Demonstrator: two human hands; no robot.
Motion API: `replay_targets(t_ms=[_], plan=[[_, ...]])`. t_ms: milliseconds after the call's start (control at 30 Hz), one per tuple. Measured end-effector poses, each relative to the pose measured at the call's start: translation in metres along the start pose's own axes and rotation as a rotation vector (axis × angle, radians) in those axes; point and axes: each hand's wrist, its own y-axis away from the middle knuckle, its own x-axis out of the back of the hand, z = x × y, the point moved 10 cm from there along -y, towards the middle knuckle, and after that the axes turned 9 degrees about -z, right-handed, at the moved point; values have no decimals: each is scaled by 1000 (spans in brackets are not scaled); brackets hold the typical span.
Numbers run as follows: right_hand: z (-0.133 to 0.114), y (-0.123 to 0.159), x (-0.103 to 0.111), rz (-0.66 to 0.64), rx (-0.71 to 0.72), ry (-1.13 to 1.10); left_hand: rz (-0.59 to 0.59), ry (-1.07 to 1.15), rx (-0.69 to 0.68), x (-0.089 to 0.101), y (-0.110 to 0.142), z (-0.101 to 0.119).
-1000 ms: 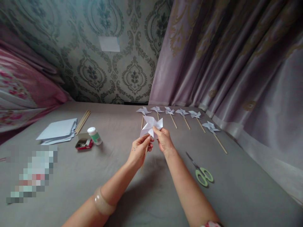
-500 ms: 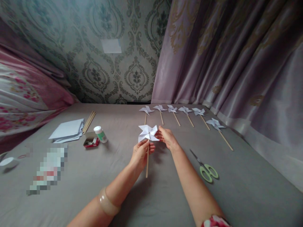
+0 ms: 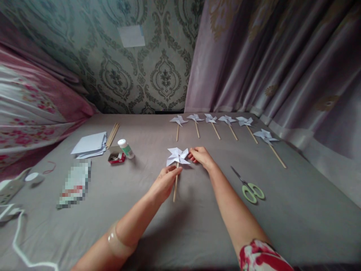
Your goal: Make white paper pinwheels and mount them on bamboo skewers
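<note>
My left hand (image 3: 169, 178) is closed around the wooden stick of a white paper pinwheel (image 3: 177, 156), just below its blades. The pinwheel is upright and a silver pin head shows at its centre. Beside the right-hand blades is my right hand (image 3: 201, 157), its fingers loosely bent and apart. Its fingertips are at the edge of a blade; whether they touch it I cannot tell. To the right of my right forearm lie scissors (image 3: 248, 188) with green handles.
Several finished pinwheels (image 3: 210, 119) lie in a row at the back right. Toward the left are paper sheets (image 3: 89, 144), wooden sticks (image 3: 113, 134), a red box of small metal pieces (image 3: 116, 158), a white-green bottle (image 3: 126, 149), a blurred packet (image 3: 75, 184) and a power strip (image 3: 11, 188).
My right hand has drawn slightly back from the blades and its fingers are more bent. The pinwheel's blades have turned a little. The whole view has shifted, showing more of the left side.
</note>
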Motion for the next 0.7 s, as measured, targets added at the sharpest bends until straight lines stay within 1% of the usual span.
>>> replay_targets(t_ms=[67,133,200,267,300,333,400,500,600,700], plan=[[0,-1,0,5,9,26,47,-103,2,9,8,3],[1,-3,2,20,30,59,94,-246,-21,20,11,11],[0,-3,4,50,63,103,127,-423,-120,29,5,29],[-1,2,7,97,114,162,230,-633,-293,38,-1,56],[-2,6,9,126,148,194,280,-739,-341,41,-6,66],[-3,12,9,154,185,226,313,-840,-342,43,-14,70],[-3,26,7,200,252,283,346,-1007,-278,46,-29,69],[-3,48,-2,243,336,375,345,-1115,-222,44,-41,61],[-11,65,-15,297,430,578,344,-1160,-233,40,-38,57],[-14,70,-26,301,433,707,342,-1196,-247,38,-34,54]])
